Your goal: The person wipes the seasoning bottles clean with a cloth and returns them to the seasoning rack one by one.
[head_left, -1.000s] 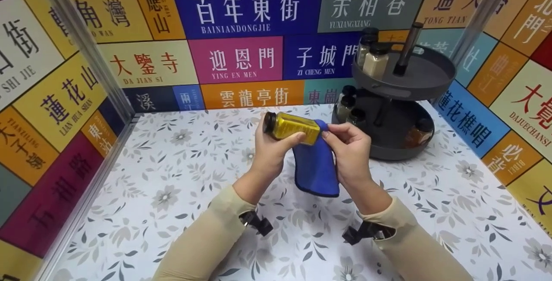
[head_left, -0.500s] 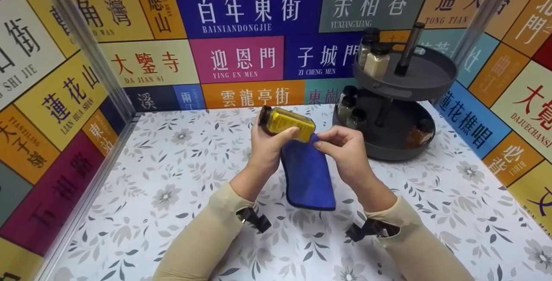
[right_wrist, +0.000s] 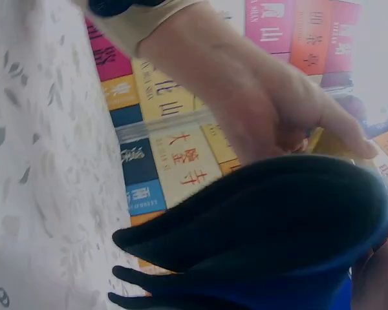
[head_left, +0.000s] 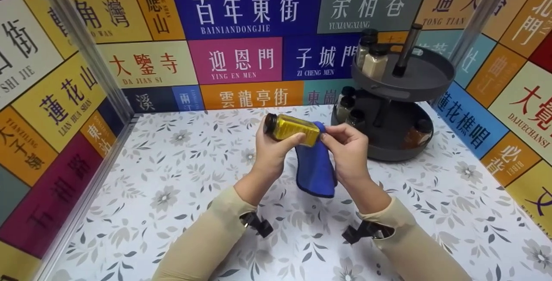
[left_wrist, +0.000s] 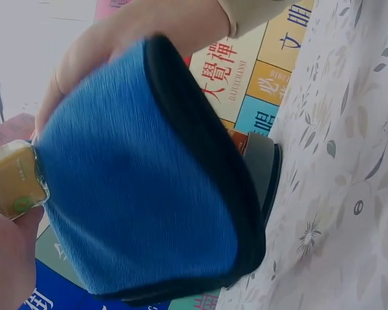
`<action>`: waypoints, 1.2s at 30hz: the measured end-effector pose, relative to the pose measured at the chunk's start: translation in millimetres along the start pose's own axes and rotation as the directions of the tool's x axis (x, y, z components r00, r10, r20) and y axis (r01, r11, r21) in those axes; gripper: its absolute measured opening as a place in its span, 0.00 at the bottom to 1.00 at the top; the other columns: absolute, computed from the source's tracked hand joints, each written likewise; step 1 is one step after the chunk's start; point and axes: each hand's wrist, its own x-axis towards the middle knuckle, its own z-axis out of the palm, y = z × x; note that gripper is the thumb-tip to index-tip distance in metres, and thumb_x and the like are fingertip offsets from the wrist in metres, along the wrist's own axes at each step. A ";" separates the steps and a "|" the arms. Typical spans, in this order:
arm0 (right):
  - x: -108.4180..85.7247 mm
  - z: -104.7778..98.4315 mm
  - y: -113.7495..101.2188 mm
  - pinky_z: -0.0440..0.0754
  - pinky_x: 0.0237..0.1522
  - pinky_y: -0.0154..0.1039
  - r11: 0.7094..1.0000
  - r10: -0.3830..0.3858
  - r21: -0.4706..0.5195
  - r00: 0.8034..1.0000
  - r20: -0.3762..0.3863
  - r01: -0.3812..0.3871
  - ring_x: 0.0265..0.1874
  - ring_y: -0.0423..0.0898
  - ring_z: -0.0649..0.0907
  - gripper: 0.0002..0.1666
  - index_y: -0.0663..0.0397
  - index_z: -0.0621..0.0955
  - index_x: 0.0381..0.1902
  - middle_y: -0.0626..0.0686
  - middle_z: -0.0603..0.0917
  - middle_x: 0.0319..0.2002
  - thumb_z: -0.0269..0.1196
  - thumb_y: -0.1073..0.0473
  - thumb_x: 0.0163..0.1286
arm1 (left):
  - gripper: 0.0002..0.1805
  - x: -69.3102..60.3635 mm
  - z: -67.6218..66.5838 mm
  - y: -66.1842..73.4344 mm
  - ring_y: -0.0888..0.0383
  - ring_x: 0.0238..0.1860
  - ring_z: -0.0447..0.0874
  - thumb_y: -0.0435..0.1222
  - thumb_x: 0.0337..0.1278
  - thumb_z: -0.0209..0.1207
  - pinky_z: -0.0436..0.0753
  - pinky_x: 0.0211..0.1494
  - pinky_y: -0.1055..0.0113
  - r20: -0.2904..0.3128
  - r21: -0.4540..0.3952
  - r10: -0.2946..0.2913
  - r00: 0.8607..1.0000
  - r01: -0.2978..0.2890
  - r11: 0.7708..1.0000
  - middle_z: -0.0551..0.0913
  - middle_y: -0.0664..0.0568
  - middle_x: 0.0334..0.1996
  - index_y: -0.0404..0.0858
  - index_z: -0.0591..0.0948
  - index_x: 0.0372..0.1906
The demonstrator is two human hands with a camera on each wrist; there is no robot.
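Note:
In the head view my left hand (head_left: 271, 151) grips a yellow spice jar (head_left: 295, 130) with a black lid, tilted on its side above the table, lid to the left. My right hand (head_left: 351, 149) pinches a blue cloth (head_left: 315, 171) with dark edging against the jar's base end. The cloth hangs down below the jar between both hands. The left wrist view shows the cloth (left_wrist: 136, 174) filling the middle, with the jar's base (left_wrist: 16, 177) at the left edge. Folds of cloth (right_wrist: 265, 219) cover much of the right wrist view, hiding most of the jar.
A dark two-tier round rack (head_left: 399, 149) stands at the back right. Its upper tier bears jars, one of them pale (head_left: 375, 62); several dark-lidded jars (head_left: 355, 119) sit on the lower tier. A flower-patterned cloth (head_left: 172, 229) covers the table, with sign-printed walls (head_left: 241, 59) around.
Half a second ago the cloth hung lower and farther left, off the jar's end. Now my right hand has brought it back up to the base, and the jar has shifted slightly right.

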 end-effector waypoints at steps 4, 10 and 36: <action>-1.3 -0.1 3.5 0.89 0.39 0.33 0.999 0.005 -0.047 0.997 0.071 -0.002 0.33 0.42 0.89 0.10 0.64 0.88 0.34 0.49 0.91 0.32 0.69 0.81 0.61 | 0.33 0.7 -1.7 1.4 0.53 0.49 0.85 0.20 0.47 0.73 0.88 0.53 0.64 -0.006 -0.005 0.011 1.000 -0.011 1.000 0.83 0.47 0.49 0.32 0.73 0.60; 5.3 -8.2 5.5 0.87 0.36 0.31 0.984 0.176 -0.053 0.959 0.221 -0.168 0.32 0.41 0.87 0.14 0.59 0.85 0.35 0.49 0.87 0.31 0.64 0.82 0.64 | 0.34 6.8 -8.2 0.2 0.54 0.50 0.85 0.22 0.45 0.75 0.87 0.57 0.64 -0.014 0.075 -0.014 1.000 0.015 0.997 0.83 0.46 0.49 0.33 0.74 0.60; 29.4 -31.3 70.0 0.80 0.31 0.32 0.824 0.455 -0.525 0.801 0.388 -0.214 0.31 0.41 0.80 0.15 0.59 0.83 0.41 0.48 0.82 0.33 0.57 0.79 0.61 | 0.32 29.3 -33.3 11.6 0.45 0.53 0.91 0.30 0.46 0.80 0.90 0.58 0.57 -0.067 0.392 -0.021 0.998 0.045 0.919 0.86 0.41 0.54 0.35 0.81 0.59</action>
